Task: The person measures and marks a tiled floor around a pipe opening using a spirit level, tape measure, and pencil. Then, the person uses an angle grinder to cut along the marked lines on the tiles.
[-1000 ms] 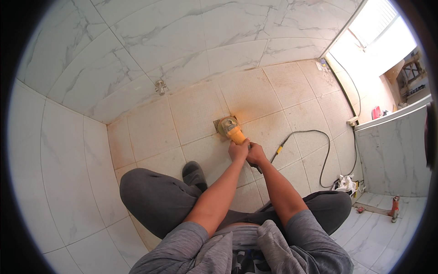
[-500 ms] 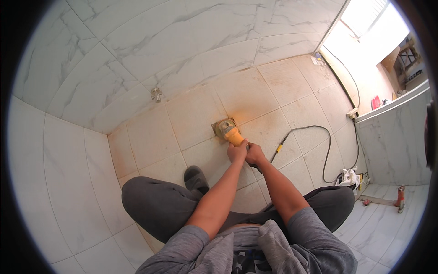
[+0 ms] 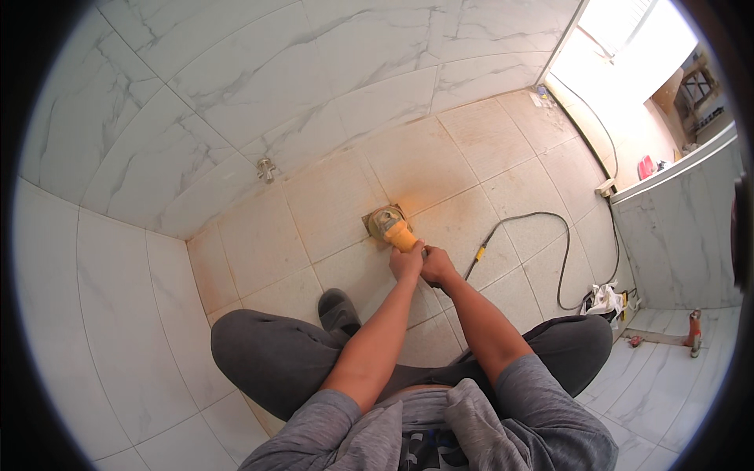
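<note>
A yellow angle grinder (image 3: 399, 234) points away from me, its round head down over a brownish square patch (image 3: 368, 223) in the tiled floor. My left hand (image 3: 406, 261) is closed around the front of its body. Just behind and to the right, my right hand (image 3: 436, 267) grips the rear end, where the black cord (image 3: 472, 269) comes out. The disc's contact with the floor is hidden under the head. Orange-brown dust (image 3: 420, 199) stains the tiles (image 3: 424, 153) beyond the grinder.
The cord loops right across the floor, past a white bag (image 3: 605, 298), toward a connector (image 3: 605, 187) by the bright doorway. A metal tap fitting (image 3: 266, 170) juts from the marbled wall. A red-handled hammer (image 3: 694, 330) lies at the lower right. My sandalled foot (image 3: 338, 311) stands near the grinder.
The view has shifted slightly. Both hands keep their grip on the grinder, which stays at the same floor patch.
</note>
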A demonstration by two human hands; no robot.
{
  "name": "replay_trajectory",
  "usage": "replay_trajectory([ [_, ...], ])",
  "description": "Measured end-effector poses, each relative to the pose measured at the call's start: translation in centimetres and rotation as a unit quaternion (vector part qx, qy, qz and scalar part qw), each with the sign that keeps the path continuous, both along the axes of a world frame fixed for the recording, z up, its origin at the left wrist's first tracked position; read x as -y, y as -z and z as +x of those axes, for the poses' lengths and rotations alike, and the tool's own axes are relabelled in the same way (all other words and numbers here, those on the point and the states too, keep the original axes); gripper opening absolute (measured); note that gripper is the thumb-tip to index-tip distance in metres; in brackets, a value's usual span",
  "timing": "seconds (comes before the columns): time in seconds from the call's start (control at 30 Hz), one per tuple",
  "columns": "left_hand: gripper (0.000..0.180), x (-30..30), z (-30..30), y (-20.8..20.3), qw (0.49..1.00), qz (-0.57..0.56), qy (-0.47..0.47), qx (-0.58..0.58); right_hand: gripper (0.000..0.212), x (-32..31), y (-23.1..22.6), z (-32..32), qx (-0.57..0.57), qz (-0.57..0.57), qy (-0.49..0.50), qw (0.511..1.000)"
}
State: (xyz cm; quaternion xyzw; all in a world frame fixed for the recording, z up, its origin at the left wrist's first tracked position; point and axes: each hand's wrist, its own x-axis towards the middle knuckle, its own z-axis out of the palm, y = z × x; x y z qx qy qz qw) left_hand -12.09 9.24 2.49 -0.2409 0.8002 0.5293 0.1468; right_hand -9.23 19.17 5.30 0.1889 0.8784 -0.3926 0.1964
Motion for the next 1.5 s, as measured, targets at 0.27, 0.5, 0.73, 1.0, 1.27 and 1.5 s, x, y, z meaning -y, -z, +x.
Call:
replay_trajectory([
  [0.27,0.068,0.0,0.0,-0.4,1.000,-0.001,-0.001,0.001,0.067,0.1,0.1,0.0,-0.010,0.000,0.002,1.000],
  [0.5,0.067,0.1,0.0,-0.2,1.000,0.000,0.000,-0.002,0.065,0.0,0.4,0.1,-0.011,0.007,0.002,1.000],
  [0.73,0.067,-0.1,-0.1,0.0,1.000,-0.001,0.005,0.001,0.064,0.0,0.3,0.1,-0.006,0.020,0.002,1.000],
  [1.0,0.058,-0.4,-0.3,-1.0,0.999,-0.012,0.026,-0.023,0.063,-0.1,0.3,0.2,-0.011,-0.001,0.032,0.999],
  [1.27,0.060,-2.1,-0.7,-1.5,0.997,-0.006,0.074,-0.016,0.062,-1.3,-0.2,1.0,-0.041,0.006,0.095,0.995],
  [1.5,0.061,-2.3,0.8,-2.5,0.996,-0.042,0.071,-0.029,0.063,-1.2,-0.7,2.4,-0.045,-0.014,0.108,0.993],
])
